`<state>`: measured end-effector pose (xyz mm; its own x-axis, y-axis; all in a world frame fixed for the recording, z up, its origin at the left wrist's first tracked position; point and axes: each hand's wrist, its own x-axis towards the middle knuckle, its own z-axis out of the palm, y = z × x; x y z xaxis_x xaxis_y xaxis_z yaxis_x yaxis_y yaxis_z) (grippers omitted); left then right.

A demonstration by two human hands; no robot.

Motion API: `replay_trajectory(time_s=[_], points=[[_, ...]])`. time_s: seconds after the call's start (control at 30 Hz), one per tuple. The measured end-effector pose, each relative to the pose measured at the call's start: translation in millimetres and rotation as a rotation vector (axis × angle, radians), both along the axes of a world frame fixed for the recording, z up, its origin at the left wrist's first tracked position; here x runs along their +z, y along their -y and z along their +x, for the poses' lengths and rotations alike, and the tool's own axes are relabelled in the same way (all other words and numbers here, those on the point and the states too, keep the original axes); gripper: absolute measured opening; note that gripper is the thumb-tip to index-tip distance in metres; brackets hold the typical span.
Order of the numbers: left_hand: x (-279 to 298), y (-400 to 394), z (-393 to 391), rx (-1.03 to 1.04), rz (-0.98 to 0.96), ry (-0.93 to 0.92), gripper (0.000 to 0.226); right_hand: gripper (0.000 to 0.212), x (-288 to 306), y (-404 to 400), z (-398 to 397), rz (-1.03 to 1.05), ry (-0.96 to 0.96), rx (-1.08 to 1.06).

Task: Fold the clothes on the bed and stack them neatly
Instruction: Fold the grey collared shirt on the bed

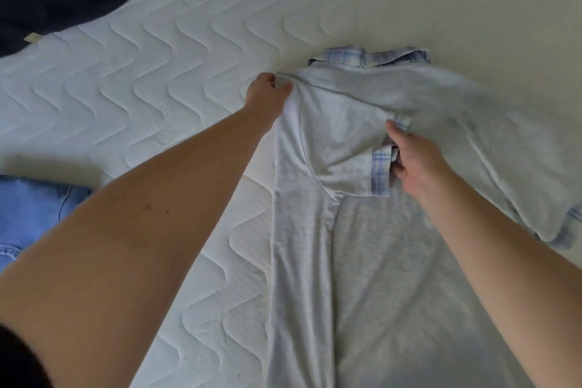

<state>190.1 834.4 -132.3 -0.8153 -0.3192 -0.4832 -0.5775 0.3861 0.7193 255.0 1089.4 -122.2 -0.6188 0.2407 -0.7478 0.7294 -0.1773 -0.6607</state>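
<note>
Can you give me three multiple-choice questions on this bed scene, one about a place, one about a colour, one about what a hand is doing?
1. Where do the light blue denim jeans lie?
A. at the left edge
B. on the shirt's collar
C. under the right hand

2. What colour is the trim on the pale grey short-sleeved shirt?
A. solid red
B. blue and white plaid
C. black

3. What is the left hand doing?
A. hanging off the bed
B. lifting the jeans
C. pinching the shirt's shoulder edge

Answers: 1 A, the denim shows only at the left edge of the white quilted mattress. 2 B, collar and sleeve cuffs are plaid. 3 C, its fingers grip the fabric there.
</note>
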Motion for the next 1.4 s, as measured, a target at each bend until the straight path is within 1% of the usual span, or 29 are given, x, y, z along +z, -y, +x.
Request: replay_trajectory(time_s=[0.03,0.1,0.17,0.27,0.3,0.33,0.37,0.43,0.5,0.57,0.6,0.63,0.67,0.73,0.8,0.83,0.9,0.93,1.0,1.03,1.07,1.13,1.17,1.2,1.27,1.33,1.4], points=[[0.7,1.8,-9.0,-0.030,-0.033,0.020,0.033,0.025,0.5,0.6,-5.1,-0.022,0.015,0.015],[3.0,5.6,-24.0,-0.055,-0.078,0.056,0.028,0.013,0.3,1.6,-12.6,0.001,-0.010,0.055],[5.7,9.6,-35.9,-0.025,-0.068,0.064,0.023,0.004,-0.4,-2.6,-19.5,0.057,-0.112,0.069],[5.2,13.3,-46.0,-0.014,-0.110,0.025,0.020,0.002,-3.9,-9.2,-24.4,0.208,-0.240,0.122],[4.5,12.5,-46.3,-0.022,-0.139,0.013,0.019,0.005,-6.9,-9.6,-23.5,0.259,-0.245,0.151],[3.7,10.5,-45.1,-0.031,-0.172,0.004,0.018,0.013,-9.3,-9.9,-21.7,0.286,-0.234,0.185],[2.7,7.6,-42.5,-0.033,-0.203,-0.008,0.019,0.020,-10.7,-10.3,-19.2,0.272,-0.223,0.212],[1.3,1.0,-33.4,0.000,-0.222,-0.039,0.029,0.027,-12.2,-13.6,-13.0,0.231,-0.229,0.266],[2.1,-5.8,-14.6,-0.003,-0.262,-0.094,0.043,0.037,-13.0,-19.1,-3.3,0.319,-0.217,0.314],[3.5,-16.2,19.1,-0.142,-0.412,-0.209,0.054,0.057,-13.9,-25.0,15.1,0.417,-0.137,0.318],[4.6,-23.5,40.8,-0.224,-0.466,-0.270,0.057,0.064,-16.7,-26.3,27.0,0.442,-0.112,0.347],[5.9,-31.8,64.3,-0.289,-0.480,-0.313,0.059,0.066,-19.2,-25.5,39.2,0.465,-0.104,0.398],[6.2,-40.0,89.2,-0.330,-0.464,-0.326,0.059,0.064,-21.3,-23.3,50.8,0.489,-0.100,0.449],[3.8,-53.9,140.3,-0.338,-0.407,-0.266,0.060,0.049,-24.3,-18.5,66.6,0.514,-0.108,0.493],[-0.9,-59.3,186.8,-0.213,-0.325,-0.143,0.060,0.024,-23.6,-14.5,74.2,0.543,-0.112,0.533],[-2.9,-58.2,206.7,-0.107,-0.269,-0.084,0.059,0.018,-22.0,-13.2,76.4,0.565,-0.109,0.560],[-5.3,-49.9,237.3,0.073,-0.186,0.005,0.052,0.019,-18.9,-11.8,82.3,0.616,-0.115,0.551],[-5.7,-44.6,248.1,0.099,-0.183,0.046,0.045,0.018,-18.0,-11.8,87.5,0.633,-0.122,0.504],[-5.4,-34.4,262.8,0.060,-0.165,0.149,0.030,0.023,-15.0,-9.8,104.0,0.649,-0.128,0.404],[-4.5,-30.3,268.9,0.016,-0.144,0.208,0.027,0.025,-14.5,-7.0,116.3,0.615,-0.114,0.389],[-3.2,-27.4,274.0,-0.041,-0.132,0.261,0.026,0.025,-14.4,-1.5,130.4,0.536,-0.087,0.409],[-1.7,-25.8,282.4,-0.133,-0.111,0.343,0.028,0.024,-12.5,14.4,163.6,0.359,-0.048,0.526],[-1.2,-26.3,287.5,-0.125,-0.073,0.361,0.029,0.020,-12.2,23.4,181.5,0.288,-0.044,0.564],[0.6,-27.9,294.0,-0.093,-0.026,0.363,0.029,0.019,-12.3,31.6,198.4,0.267,-0.044,0.599],[3.9,-30.7,310.8,-0.024,0.045,0.347,0.032,0.026,-14.3,44.4,225.6,0.350,-0.053,0.747],[4.5,-33.1,333.0,0.020,0.111,0.354,0.042,0.027,-10.5,51.0,248.1,0.420,-0.003,0.900],[4.5,-35.3,358.6,0.047,0.171,0.381,0.045,0.023,-6.5,53.6,269.9,0.379,0.064,0.921]])
